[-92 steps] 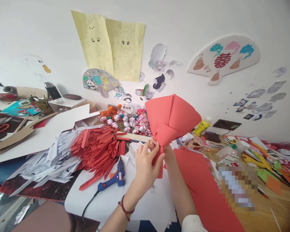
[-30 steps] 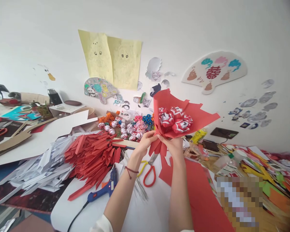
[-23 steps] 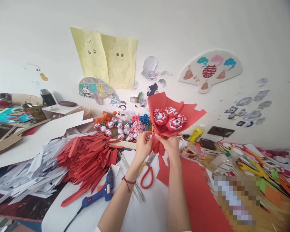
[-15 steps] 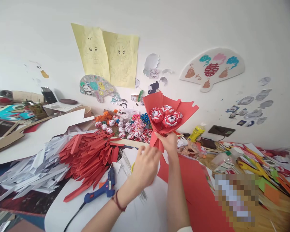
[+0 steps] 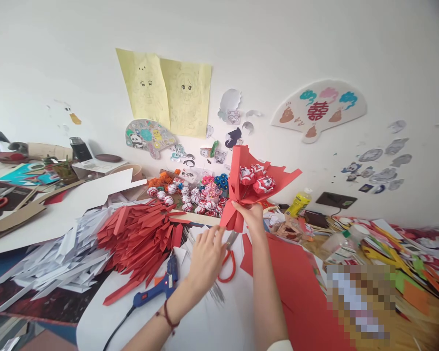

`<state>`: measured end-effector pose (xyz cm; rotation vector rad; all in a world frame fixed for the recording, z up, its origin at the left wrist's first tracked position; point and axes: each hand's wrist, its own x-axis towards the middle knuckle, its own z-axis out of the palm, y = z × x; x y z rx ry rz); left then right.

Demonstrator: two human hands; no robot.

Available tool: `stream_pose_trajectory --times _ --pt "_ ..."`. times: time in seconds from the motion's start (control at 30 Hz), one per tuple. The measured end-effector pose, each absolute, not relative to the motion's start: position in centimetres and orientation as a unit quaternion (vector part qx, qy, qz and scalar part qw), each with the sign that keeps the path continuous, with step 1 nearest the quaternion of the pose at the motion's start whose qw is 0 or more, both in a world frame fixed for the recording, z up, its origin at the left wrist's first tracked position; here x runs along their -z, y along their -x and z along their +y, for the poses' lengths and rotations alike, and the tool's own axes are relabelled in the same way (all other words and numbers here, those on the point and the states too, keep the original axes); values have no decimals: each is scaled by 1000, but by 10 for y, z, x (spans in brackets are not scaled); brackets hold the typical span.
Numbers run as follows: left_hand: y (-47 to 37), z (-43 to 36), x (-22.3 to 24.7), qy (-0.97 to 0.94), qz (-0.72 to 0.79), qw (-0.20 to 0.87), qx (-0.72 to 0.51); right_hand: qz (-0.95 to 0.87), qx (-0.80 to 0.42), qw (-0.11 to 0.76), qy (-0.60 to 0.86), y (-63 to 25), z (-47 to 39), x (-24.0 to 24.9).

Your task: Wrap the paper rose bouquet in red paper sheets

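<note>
My right hand [image 5: 251, 217] grips the gathered neck of a bouquet [image 5: 237, 195] of red-and-white paper roses [image 5: 264, 184] wrapped in red paper. The bouquet is raised and turned so its blooms face right. Below and left of it is my left hand [image 5: 209, 251], fingers stretched out and holding nothing visible; its tips come near the wrapper's lower end, and whether they touch I cannot tell. Red-handled scissors [image 5: 230, 270] lie beside that hand on the white surface [image 5: 227, 321], partly hidden by it. Thin wires [image 5: 216, 292] lie beneath the left hand.
A blue glue gun [image 5: 155, 288] with its cord lies left of my left forearm. Beyond are heaps of red paper strips [image 5: 139, 239] and white strips [image 5: 69, 253]. Several paper flowers [image 5: 197, 195] stand by the wall. Red paper sheets [image 5: 300, 292] and a yellow bottle [image 5: 299, 202] are right.
The bouquet has turned, so its wrapper's left side shows and its blooms face right. My left hand has shifted left and down with fingers straighter, uncovering the scissors. The view has tilted slightly.
</note>
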<state>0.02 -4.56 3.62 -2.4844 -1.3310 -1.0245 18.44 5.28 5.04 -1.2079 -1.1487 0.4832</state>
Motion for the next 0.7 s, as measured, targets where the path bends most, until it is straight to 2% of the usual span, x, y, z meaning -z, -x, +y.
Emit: stream_pose_trajectory --times 0.17,0.5,0.7 --pt "4 -12 -29 798 -493 60 343 -496 -273 658 496 -174 46 -58" --pt "18 -4 -33 847 -422 28 322 -501 -302 657 476 -171 35 -71" --pt "28 -5 -42 855 -362 60 366 -465 -368 682 428 -172 32 -77"
